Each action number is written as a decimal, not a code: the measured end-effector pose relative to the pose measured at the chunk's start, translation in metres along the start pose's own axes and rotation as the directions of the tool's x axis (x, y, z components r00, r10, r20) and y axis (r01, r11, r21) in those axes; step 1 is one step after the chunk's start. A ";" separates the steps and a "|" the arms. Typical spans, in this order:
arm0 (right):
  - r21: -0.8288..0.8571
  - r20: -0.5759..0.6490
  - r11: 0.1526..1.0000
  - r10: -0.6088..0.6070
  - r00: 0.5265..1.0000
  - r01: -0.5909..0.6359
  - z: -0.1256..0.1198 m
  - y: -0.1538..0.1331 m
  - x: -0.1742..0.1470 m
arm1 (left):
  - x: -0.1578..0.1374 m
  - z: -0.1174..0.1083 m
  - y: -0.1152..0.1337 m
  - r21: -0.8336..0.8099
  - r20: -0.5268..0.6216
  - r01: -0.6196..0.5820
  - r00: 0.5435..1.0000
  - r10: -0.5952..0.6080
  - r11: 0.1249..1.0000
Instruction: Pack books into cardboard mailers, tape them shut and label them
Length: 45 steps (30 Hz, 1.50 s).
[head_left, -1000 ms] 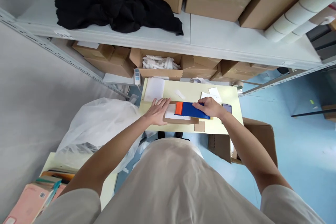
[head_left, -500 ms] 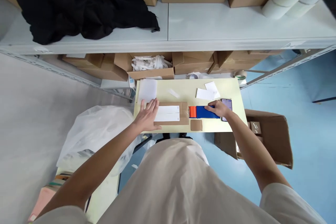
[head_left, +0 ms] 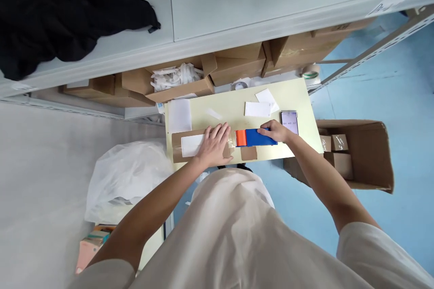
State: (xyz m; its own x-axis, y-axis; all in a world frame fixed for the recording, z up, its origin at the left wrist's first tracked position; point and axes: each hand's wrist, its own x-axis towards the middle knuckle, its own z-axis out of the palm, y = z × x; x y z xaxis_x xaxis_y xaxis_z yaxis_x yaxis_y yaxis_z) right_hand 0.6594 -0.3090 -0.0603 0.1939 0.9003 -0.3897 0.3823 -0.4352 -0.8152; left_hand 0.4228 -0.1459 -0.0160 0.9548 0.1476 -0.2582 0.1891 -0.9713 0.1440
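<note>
A long brown cardboard piece [head_left: 177, 148] with white labels [head_left: 190, 146] lies along the table's near side. My left hand [head_left: 213, 144] rests on its right part, fingers spread flat, hiding part of the labels. Clear shiny tape [head_left: 232, 139] shows at the cardboard's right end, beside the orange end of a blue-and-orange tape dispenser [head_left: 262, 138]. My right hand [head_left: 275, 131] is closed around the dispenser's blue body from the far side. Just below it lies a small brown cardboard square [head_left: 249, 153].
Paper slips [head_left: 257, 109], a white sheet [head_left: 179, 115] and a phone [head_left: 289, 122] lie on the table [head_left: 224, 99]. Boxes and a grey shelf [head_left: 237, 4] stand behind. An open carton [head_left: 369, 153] is at right, a white plastic bag [head_left: 129, 176] at left.
My left hand has moved right along the cardboard, from its left end to near its taped end. My right hand still grips the dispenser. The camera view has turned and shifted.
</note>
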 end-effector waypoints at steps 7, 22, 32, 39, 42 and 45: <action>-0.342 -0.051 0.932 0.112 0.992 -0.123 -0.016 -0.006 -0.019 | 0.001 -0.005 0.003 -0.003 0.000 -0.030 1.000 0.030 1.000; -0.669 -0.191 0.679 0.236 0.953 -0.302 0.065 -0.108 0.014 | 0.016 -0.003 0.016 0.074 0.062 0.011 0.998 -0.015 0.997; -0.374 -0.560 0.680 0.377 0.738 -0.631 0.089 -0.006 -0.008 | -0.020 0.000 -0.006 -0.099 -0.189 0.028 0.981 -0.046 0.995; -0.372 -0.493 0.721 0.379 0.783 -0.584 0.116 0.014 -0.008 | -0.091 0.020 -0.053 -0.322 -0.328 0.368 0.821 -0.468 0.872; -0.391 -0.556 0.745 0.277 0.784 -0.540 0.119 0.007 -0.017 | -0.120 0.046 -0.087 -0.614 -0.235 0.392 0.737 -0.633 0.685; -0.411 -0.527 0.870 0.017 0.850 -0.272 0.131 -0.010 -0.024 | -0.138 0.077 -0.110 -0.839 -0.074 0.311 0.749 -0.658 0.447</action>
State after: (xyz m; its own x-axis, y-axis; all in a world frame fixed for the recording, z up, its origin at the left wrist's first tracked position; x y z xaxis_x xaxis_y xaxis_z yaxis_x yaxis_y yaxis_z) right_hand 0.5322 -0.3251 -0.0989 0.6471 0.7529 -0.1195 0.6509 -0.6273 -0.4275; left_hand 0.2530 -0.0741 -0.0700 0.6076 0.7637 -0.2179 0.5738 -0.2325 0.7853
